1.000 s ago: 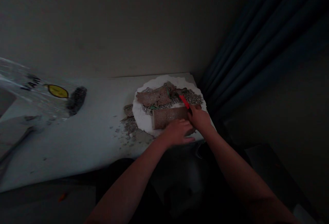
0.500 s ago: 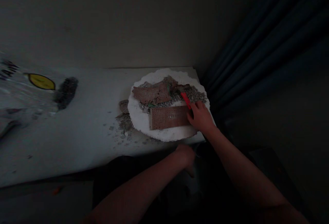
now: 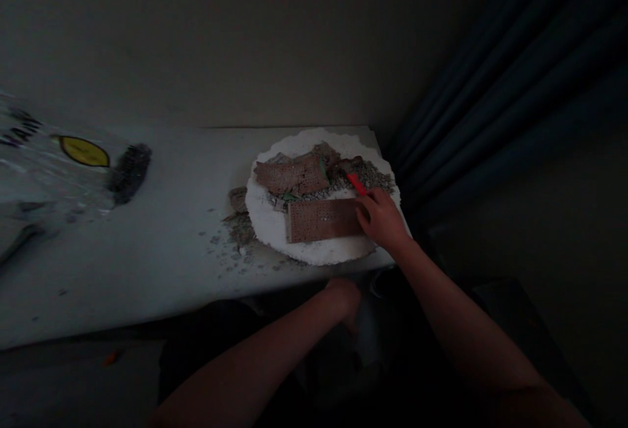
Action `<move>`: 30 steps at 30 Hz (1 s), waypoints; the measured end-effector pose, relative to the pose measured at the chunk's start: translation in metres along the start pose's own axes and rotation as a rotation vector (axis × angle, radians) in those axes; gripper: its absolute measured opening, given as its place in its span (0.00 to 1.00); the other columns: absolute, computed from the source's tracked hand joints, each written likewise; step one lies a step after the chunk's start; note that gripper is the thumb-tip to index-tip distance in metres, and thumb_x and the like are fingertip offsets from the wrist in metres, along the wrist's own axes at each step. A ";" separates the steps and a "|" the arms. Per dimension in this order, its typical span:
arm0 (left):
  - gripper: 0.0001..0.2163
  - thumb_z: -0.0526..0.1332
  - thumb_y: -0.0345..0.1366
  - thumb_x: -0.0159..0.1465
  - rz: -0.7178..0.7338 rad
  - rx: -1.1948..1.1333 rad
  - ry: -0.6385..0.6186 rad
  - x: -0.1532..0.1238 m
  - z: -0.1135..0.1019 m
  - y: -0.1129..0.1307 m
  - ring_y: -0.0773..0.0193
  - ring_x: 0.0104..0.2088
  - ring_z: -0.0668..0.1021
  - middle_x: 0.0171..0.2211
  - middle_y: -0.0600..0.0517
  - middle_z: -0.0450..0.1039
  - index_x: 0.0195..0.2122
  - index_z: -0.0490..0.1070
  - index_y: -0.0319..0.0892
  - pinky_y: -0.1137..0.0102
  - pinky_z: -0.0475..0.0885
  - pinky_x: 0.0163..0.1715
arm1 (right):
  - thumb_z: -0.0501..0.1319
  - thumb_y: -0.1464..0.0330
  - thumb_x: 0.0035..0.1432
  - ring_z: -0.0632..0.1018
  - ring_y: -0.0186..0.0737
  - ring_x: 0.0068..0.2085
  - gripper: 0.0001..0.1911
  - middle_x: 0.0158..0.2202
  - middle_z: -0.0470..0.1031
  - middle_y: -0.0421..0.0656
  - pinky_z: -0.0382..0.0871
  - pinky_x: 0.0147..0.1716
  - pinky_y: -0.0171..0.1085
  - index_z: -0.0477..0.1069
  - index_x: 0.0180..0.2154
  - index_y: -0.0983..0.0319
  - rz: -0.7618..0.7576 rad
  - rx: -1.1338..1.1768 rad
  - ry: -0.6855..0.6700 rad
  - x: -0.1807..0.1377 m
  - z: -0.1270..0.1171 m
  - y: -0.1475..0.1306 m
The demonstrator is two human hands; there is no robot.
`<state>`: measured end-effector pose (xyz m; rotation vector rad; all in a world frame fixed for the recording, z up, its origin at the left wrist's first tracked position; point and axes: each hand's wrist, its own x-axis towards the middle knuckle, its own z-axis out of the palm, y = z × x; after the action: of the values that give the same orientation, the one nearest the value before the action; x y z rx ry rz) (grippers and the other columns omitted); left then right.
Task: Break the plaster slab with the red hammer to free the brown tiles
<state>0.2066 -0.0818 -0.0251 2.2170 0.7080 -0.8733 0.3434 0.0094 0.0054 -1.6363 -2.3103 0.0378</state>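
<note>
My right hand (image 3: 381,217) is closed on a slim red tool (image 3: 356,182), whose exact kind I cannot make out. Its tip points up and left toward the small grey stones (image 3: 375,179) on a white, rough-edged round board (image 3: 267,235). Beside the fingers lies a flat brown panel (image 3: 321,220) dotted with small holes; the hand covers its right end. Farther back rests a second brown dotted piece (image 3: 292,176), wavy and uneven, with bits of green by it. My left hand (image 3: 345,297) hangs low in front of the table edge, its fingers bent down and lost in the dark.
Gravel crumbs (image 3: 240,231) are scattered on the white table (image 3: 181,218) left of the board. A clear plastic bag (image 3: 53,166) with a yellow label and dark contents lies at far left. A dark curtain (image 3: 490,101) hangs on the right, and a wall rises behind.
My left hand has shifted slightly left and its fingers have dropped from sight. The red tool's tip has moved a touch to the right; the pieces on the board keep their places.
</note>
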 end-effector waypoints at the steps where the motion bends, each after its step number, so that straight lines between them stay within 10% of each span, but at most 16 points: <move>1: 0.30 0.77 0.50 0.47 -0.007 -0.008 0.004 -0.002 0.004 -0.002 0.41 0.47 0.82 0.48 0.36 0.81 0.49 0.81 0.38 0.54 0.78 0.48 | 0.55 0.69 0.68 0.72 0.51 0.52 0.14 0.50 0.71 0.54 0.68 0.53 0.49 0.75 0.50 0.62 -0.060 0.044 -0.014 0.000 0.001 -0.001; 6: 0.29 0.77 0.53 0.43 -0.031 -0.050 0.064 -0.011 0.024 -0.011 0.40 0.43 0.83 0.42 0.36 0.82 0.43 0.83 0.42 0.53 0.78 0.45 | 0.56 0.69 0.69 0.75 0.45 0.49 0.10 0.45 0.75 0.50 0.70 0.48 0.42 0.76 0.44 0.62 -0.245 0.108 -0.200 -0.002 0.005 -0.011; 13: 0.29 0.76 0.54 0.44 -0.039 -0.051 0.084 -0.018 0.030 -0.016 0.40 0.43 0.83 0.43 0.35 0.82 0.43 0.83 0.40 0.54 0.78 0.44 | 0.56 0.72 0.67 0.77 0.43 0.43 0.10 0.46 0.76 0.50 0.69 0.45 0.39 0.76 0.44 0.63 0.002 0.124 -0.117 0.004 0.006 -0.011; 30: 0.29 0.77 0.53 0.45 -0.049 -0.046 0.058 -0.017 0.026 -0.013 0.42 0.43 0.82 0.42 0.36 0.82 0.46 0.82 0.42 0.54 0.78 0.44 | 0.55 0.72 0.65 0.77 0.44 0.45 0.11 0.46 0.76 0.50 0.68 0.46 0.39 0.75 0.43 0.63 0.017 0.166 -0.139 0.005 0.012 -0.006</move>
<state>0.1771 -0.0962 -0.0318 2.2002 0.8052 -0.8112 0.3331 0.0135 -0.0038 -1.6159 -2.3226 0.3483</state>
